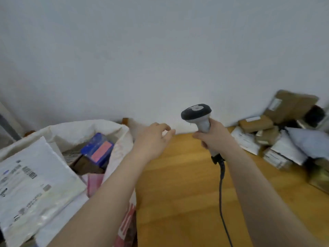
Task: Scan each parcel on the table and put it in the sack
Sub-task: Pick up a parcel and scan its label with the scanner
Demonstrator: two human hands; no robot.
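Observation:
My right hand [215, 138] grips the handle of a grey-and-black barcode scanner [197, 114], held upright over the wooden table [178, 193]; its black cable [221, 193] trails down toward me. My left hand [154, 138] hovers empty with loosely curled fingers at the table's left edge, beside the white sack [122, 139]. The sack stands open at the left and holds a blue box with a pink label [99, 148], a brown box and a large white mailer with printed labels [33, 184]. A pile of parcels [277, 138], brown boxes and white mailers, lies at the right.
A plain white wall runs behind the table. Bare wood lies between my arms and in front of the parcel pile. A dark object [314, 114] sits among the parcels at the far right.

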